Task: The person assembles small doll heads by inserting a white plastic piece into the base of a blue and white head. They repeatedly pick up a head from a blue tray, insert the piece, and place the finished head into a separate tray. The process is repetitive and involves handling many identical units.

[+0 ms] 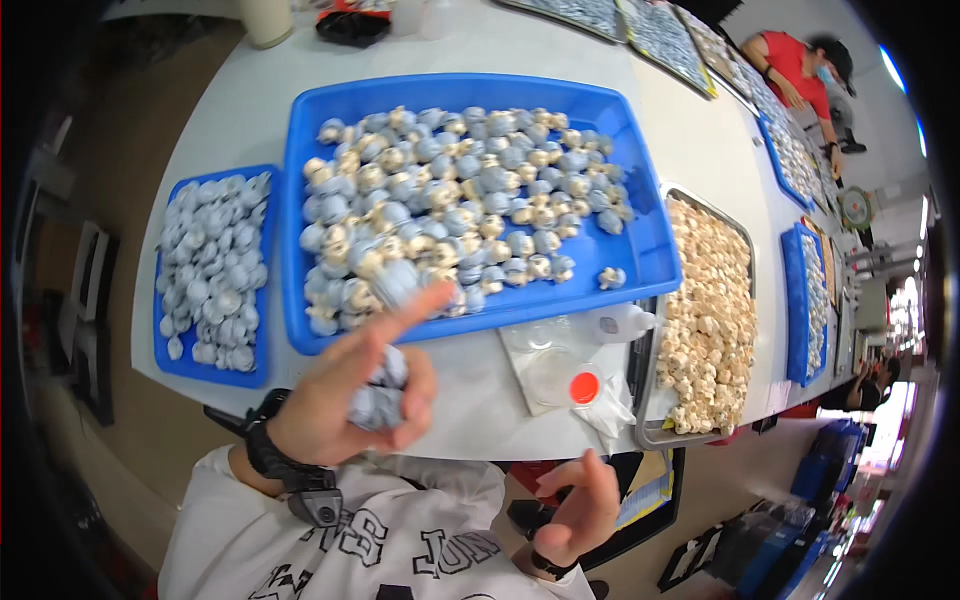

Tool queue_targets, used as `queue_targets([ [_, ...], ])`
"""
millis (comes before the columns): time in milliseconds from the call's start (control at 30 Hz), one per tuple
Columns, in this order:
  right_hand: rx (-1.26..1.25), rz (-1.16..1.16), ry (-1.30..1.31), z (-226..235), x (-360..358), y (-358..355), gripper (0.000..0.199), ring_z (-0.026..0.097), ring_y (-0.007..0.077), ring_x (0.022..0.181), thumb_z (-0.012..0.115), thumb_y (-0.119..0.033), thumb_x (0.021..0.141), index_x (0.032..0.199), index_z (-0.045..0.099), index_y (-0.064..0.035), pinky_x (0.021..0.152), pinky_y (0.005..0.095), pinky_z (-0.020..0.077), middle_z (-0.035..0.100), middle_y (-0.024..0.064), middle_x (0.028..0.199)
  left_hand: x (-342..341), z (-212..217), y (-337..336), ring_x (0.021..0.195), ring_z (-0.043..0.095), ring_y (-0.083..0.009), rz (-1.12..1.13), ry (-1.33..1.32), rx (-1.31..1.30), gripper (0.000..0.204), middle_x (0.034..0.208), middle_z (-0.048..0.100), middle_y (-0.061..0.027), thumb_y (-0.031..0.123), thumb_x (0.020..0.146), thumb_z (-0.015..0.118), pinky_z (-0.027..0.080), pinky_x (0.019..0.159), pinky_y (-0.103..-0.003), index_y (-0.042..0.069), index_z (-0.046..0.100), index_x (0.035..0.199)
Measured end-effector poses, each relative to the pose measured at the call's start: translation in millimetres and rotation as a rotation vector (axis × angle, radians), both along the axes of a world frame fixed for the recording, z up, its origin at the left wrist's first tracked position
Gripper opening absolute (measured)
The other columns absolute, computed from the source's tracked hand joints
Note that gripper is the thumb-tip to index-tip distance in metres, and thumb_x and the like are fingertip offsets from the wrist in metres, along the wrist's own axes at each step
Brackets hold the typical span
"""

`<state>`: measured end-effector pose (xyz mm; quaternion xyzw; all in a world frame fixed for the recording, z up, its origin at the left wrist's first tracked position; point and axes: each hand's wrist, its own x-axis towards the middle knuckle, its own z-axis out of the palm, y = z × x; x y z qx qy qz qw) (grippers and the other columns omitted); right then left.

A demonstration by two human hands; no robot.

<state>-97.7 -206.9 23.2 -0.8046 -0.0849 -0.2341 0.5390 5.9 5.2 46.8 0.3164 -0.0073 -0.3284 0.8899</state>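
My left hand (335,395), index finger stretched out, is over the near edge of a large blue tray (480,93). Its other fingers curl around a few grey-blue cap-like pieces (376,405). A blurred grey-blue and cream piece (396,283) shows just beyond the fingertip; I cannot tell whether it is in the air or lying on the pile. Many small two-tone pieces (440,185), grey-blue with cream, fill much of the tray. My right hand (580,505) hangs in front of the table's near edge, fingers bent and apart, with nothing visible in it.
A smaller blue tray (262,345) of grey-blue caps stands at left. At right is a metal tray (662,437) of cream pieces. Between lie a white squeeze bottle (622,323), a tub with a red spot (584,388) and crumpled tissue (606,412). A person in red (795,70) works far right.
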Motion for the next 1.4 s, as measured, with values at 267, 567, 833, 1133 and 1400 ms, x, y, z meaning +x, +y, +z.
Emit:
queue_targets([
  [267,-0.33,-0.843,0.317,3,15,-128,0.028,0.047,0.016,0.062,0.063,-0.003,0.07,0.098,0.059,-0.0002,0.057,0.0266,0.0383,0.05,0.0059,0.071,-13,-20,5,0.046,0.049,-0.018,-0.054,0.118,0.141,0.034,0.065,0.049,-0.0124,0.013,0.072,0.055,0.035,0.035,-0.026,-0.002,0.043,0.101],
  [567,-0.733,-0.786,0.621,-16,23,-142,0.025,0.054,0.026,0.074,0.067,-0.01,0.066,0.089,0.06,-0.0047,0.066,0.0354,0.0426,0.057,0.0101,0.08,-8,-22,-3,0.05,0.05,-0.0171,-0.301,0.125,0.169,0.048,0.075,0.057,-0.023,0.015,0.075,0.054,0.038,0.041,-0.025,-0.006,0.036,0.114],
  [833,-0.164,-0.811,0.075,14,22,-73,0.02,0.053,0.0165,0.064,0.063,-0.004,0.069,0.089,0.059,0.0003,0.055,0.0259,0.0415,0.056,0.0093,0.075,2,-29,5,0.06,0.05,-0.0127,-0.538,0.1,0.121,0.036,0.077,0.057,-0.0162,0.019,0.088,0.043,0.04,0.053,-0.024,-0.008,0.05,0.11],
  [1133,-0.154,0.24,-0.165,2,57,30,0.019,0.06,0.0259,0.072,0.066,-0.008,0.067,0.083,0.057,-0.0032,0.06,0.0301,0.0445,0.063,0.015,0.088,2,-19,-1,0.073,0.048,-0.0104,-0.548,0.091,0.126,0.043,0.095,0.051,-0.0061,0.012,0.088,0.036,0.04,0.065,-0.024,-0.003,0.034,0.128],
  [1400,-0.093,0.152,0.023,1,48,24,0.028,0.06,0.0258,0.084,0.068,-0.002,0.063,0.09,0.06,0.0,0.066,0.0294,0.0481,0.062,0.0174,0.095,-5,-30,-3,0.073,0.052,-0.0111,-0.426,0.133,0.053,0.032,0.093,0.057,-0.0108,0.011,0.09,0.04,0.042,0.066,-0.025,-0.002,0.042,0.119],
])
